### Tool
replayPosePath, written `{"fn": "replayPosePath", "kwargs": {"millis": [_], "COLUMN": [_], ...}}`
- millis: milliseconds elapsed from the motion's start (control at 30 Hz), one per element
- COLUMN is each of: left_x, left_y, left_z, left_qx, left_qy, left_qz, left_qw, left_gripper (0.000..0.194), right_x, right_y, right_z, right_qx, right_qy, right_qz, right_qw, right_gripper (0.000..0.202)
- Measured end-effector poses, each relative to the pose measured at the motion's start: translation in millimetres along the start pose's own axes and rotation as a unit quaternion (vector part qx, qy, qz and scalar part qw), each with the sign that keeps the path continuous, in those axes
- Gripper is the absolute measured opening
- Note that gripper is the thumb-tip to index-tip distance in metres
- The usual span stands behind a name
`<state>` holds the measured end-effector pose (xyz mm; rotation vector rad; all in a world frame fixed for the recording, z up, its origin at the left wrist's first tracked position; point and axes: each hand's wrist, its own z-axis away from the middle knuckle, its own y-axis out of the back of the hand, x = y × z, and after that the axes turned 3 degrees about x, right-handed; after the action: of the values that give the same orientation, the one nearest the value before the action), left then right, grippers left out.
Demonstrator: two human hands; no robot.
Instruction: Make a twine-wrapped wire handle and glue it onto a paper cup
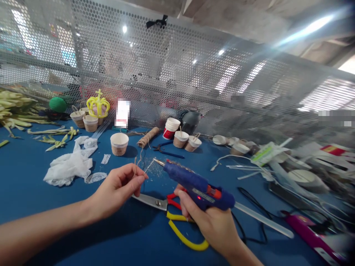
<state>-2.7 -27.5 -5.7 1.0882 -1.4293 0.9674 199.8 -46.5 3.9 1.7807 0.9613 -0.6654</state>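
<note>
Blue glue gun [194, 181] fills the curled right hand [212, 223]; the left hand [119, 188] pinches a thin strand [149, 168], cups [181, 139] near the counter's [22, 181] back edge.

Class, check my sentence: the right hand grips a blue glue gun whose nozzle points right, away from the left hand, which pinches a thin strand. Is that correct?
Not quite: the head view shows the nozzle pointing left, toward the thin strand. The right hand does grip a blue glue gun, and the left hand pinches the strand.
</note>
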Motion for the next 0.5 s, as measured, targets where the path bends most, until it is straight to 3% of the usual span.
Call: {"fn": "replayPosePath", "kwargs": {"millis": [133,300,500], "left_x": [2,1,0], "left_y": [-0.1,-0.2,1.0], "left_z": [-1,-1,-2], "left_qx": [0.001,-0.007,-0.02], "left_qy": [0.01,0.027,0.065], "left_qz": [0.011,0.031,0.091], "left_qw": [1.0,0.999,0.994], "left_gripper": [0.027,0.028,0.025], "right_x": [8,1,-6], "right_y": [-1,1,3], "right_z": [-1,0,0], "right_qx": [-0.015,0.003,-0.004], "right_qy": [0.042,-0.007,-0.013], "right_qz": [0.009,0.001,-0.019], "right_qw": [0.999,1.0,1.0], "right_gripper": [0.023,0.021,0.024]}}
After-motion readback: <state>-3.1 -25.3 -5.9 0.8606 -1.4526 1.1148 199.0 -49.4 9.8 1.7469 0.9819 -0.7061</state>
